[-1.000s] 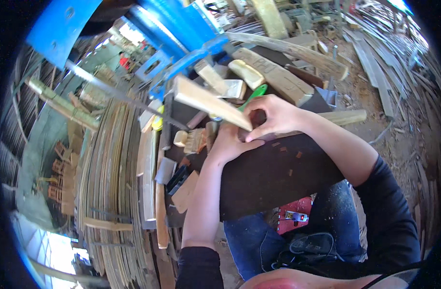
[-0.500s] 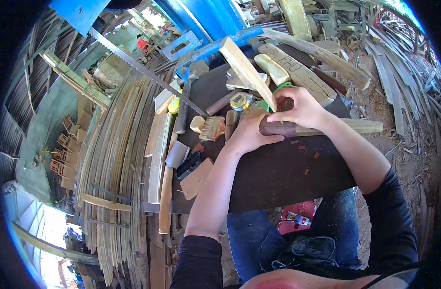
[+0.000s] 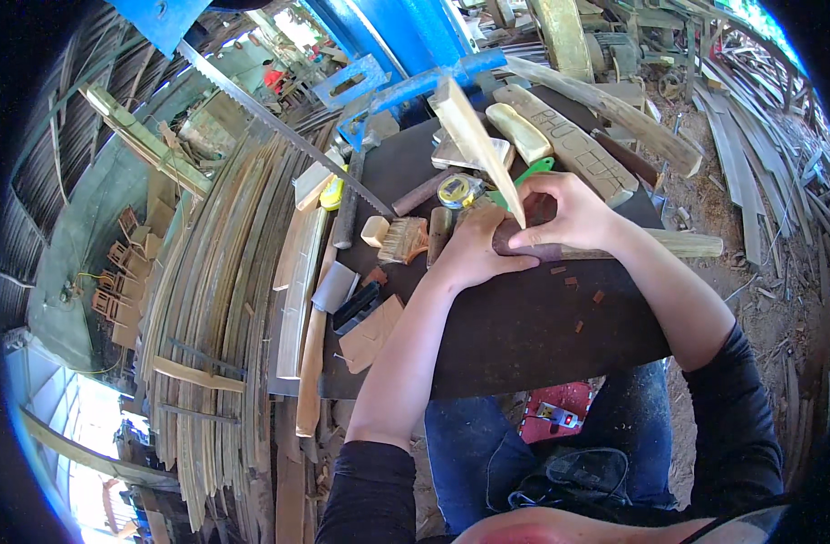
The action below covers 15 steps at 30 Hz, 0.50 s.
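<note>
Both my hands meet at the right middle of the dark table. My left hand (image 3: pixel 476 247) is closed around a dark brown wooden piece (image 3: pixel 543 253), its thumb lying along the near side. My right hand (image 3: pixel 573 213) curls over the same piece from the right, thumb and fingers forming a ring. Part of what lies inside that ring is hidden. A pale tapered wood strip (image 3: pixel 474 136) slants down with its tip beside my fingers. Just beyond them lies a green-handled tool (image 3: pixel 534 170), partly covered. A longer pale stick (image 3: pixel 682 243) extends right from behind my right wrist.
A toothed saw blade (image 3: pixel 279 130) slants from the blue machine (image 3: pixel 365 36) to the tabletop (image 3: pixel 524 335). Left of my hands are a brush (image 3: pixel 403 240), a tape measure (image 3: pixel 456 190) and a hammer (image 3: pixel 347 204). Wooden strips (image 3: pixel 206 317) are stacked at the left. Several reddish chips lie nearby.
My right thumb has come down onto the dark brown piece, covering more of it. My left hand keeps its grip, and the whole view has shifted slightly.
</note>
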### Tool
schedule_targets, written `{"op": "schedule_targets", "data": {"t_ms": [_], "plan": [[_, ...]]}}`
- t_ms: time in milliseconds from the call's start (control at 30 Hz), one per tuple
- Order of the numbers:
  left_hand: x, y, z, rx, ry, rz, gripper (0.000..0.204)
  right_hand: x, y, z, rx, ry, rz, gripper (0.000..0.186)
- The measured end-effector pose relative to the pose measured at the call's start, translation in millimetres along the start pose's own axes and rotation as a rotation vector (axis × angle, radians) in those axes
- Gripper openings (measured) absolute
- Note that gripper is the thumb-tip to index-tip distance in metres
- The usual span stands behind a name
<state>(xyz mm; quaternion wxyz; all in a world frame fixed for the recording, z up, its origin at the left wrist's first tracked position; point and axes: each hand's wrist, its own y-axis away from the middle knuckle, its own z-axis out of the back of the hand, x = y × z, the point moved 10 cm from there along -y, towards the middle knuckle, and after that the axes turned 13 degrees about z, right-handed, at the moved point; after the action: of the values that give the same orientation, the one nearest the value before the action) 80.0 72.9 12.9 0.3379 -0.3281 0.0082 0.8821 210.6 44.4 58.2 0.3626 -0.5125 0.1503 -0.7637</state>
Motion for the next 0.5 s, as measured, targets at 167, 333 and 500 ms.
{"op": "schedule_targets", "data": {"t_ms": [167, 333, 500], "plan": [[-6, 0, 2, 0.02, -0.087, 0.043, 0.067, -17, 1, 12, -0.085, 0.106, -0.099, 0.051], [-4, 3, 5, -0.019, -0.013, 0.018, 0.07, -4, 0, -2, -0.027, -0.027, 0.006, 0.058], [-4, 2, 3, 0.003, -0.101, 0.031, 0.067, -13, 1, 10, -0.109, 0.054, -0.089, 0.057]]}}
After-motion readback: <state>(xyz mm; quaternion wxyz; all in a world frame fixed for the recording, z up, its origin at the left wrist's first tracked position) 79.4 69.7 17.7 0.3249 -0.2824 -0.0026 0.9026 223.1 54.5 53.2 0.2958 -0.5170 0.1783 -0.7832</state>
